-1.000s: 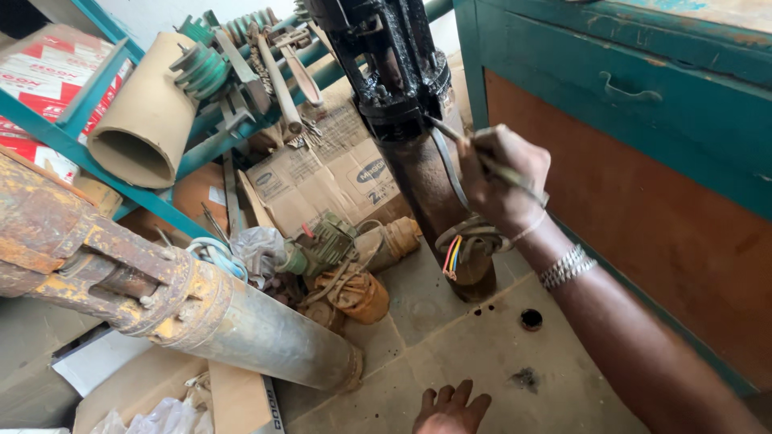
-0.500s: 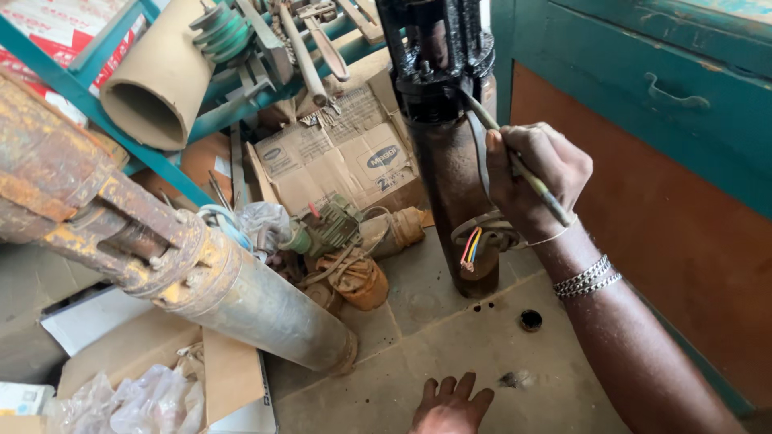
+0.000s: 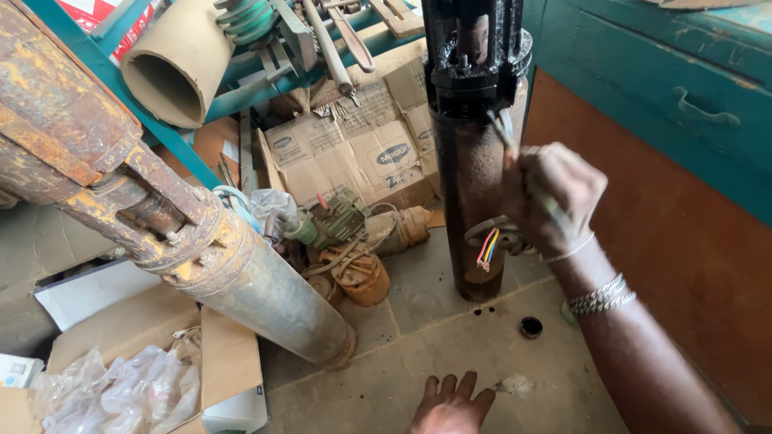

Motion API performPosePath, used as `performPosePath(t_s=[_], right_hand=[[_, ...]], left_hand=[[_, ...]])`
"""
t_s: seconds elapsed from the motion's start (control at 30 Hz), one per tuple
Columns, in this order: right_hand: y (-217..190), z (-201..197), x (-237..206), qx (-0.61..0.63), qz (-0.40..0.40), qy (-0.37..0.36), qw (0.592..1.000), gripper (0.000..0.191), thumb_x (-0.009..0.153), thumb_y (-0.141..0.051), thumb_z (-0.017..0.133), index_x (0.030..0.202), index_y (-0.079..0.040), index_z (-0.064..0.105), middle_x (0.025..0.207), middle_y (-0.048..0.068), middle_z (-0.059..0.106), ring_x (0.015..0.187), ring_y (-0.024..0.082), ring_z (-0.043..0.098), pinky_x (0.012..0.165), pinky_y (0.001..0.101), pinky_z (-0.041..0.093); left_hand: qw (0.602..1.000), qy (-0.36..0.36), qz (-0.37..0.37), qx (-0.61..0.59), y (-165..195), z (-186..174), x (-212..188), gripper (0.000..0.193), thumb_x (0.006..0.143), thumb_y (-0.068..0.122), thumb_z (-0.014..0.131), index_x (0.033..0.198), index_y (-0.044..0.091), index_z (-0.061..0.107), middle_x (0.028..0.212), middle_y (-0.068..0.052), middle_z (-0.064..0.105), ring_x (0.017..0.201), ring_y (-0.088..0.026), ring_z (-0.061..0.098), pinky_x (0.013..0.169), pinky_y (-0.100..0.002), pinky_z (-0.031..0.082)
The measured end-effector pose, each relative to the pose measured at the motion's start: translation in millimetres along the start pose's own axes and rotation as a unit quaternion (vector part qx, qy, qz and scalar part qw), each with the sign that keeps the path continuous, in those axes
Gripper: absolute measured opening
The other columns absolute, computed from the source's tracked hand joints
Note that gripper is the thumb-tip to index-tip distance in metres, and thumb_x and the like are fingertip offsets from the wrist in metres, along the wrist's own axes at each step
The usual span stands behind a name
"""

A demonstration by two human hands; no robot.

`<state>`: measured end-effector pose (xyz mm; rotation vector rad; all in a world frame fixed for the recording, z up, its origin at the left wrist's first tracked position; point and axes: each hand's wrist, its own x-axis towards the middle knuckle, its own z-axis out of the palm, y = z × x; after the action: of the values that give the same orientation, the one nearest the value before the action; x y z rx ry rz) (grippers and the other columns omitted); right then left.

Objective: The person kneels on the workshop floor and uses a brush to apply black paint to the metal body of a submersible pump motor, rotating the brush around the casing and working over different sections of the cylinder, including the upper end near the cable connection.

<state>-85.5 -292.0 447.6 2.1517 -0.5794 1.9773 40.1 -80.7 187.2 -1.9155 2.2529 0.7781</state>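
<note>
**Rusty pump, thin tool**

Rusty brown metal fills my view. A tall pump [image 3: 474, 185] stands upright on the concrete floor [image 3: 450, 345], and its top part is black. My right hand [image 3: 553, 197] is closed tight around a thin tool [image 3: 507, 133]. The tool sticks up out of my fist, and its tip is right by the side of the pump, just under the black part. I cannot tell if the tip touches the metal. A silver bracelet [image 3: 599, 296] sits on that wrist.

Low on the pump, a bunch of coloured wires [image 3: 486, 245] hangs out just beside my right hand. A small dark ring [image 3: 530, 327] lies on the floor near the foot of the pump.

My left hand [image 3: 452, 406] is low in the view. It is open, fingers spread, and holds nothing. It seems to rest flat on the floor, well apart from the pump.

On my left, a second pump [image 3: 241, 273] leans over, grey below and very rusty above. Behind it I see a flat cardboard box [image 3: 362, 153], a fat cardboard tube [image 3: 173, 68] and a blue frame [image 3: 153, 120]. A green cabinet [image 3: 667, 88] stands on my right.
</note>
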Motion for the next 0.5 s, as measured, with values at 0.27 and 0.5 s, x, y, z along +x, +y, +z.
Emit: performPosePath(t_s=[0.27,0.5], right_hand=[[1,-7,3,0.01,0.041,-0.002,0.999,0.03,0.108,0.004,0.076,0.085,0.0,0.057,0.079,0.013,0.062,0.068,0.024,0.064,0.062,0.0331,0.051],[-5,-3,-9,-0.011,0.045,-0.069,0.997,0.027,0.099,0.004,0.075,0.08,-0.002,0.057,0.074,0.01,0.061,0.062,0.021,0.064,0.057,0.0329,0.049]], left_hand=[[0.998,0.039,0.027,0.03,1,14,2,0.054,0.097,0.037,0.052,0.148,0.017,0.054,0.158,-0.025,0.037,0.134,-0.046,0.043,0.109,-0.07,0.023],[1.0,-0.015,0.001,-0.017,11,-6,-2,0.053,0.1,0.043,0.052,0.145,0.015,0.054,0.155,-0.026,0.038,0.135,-0.044,0.042,0.113,-0.067,0.02]])
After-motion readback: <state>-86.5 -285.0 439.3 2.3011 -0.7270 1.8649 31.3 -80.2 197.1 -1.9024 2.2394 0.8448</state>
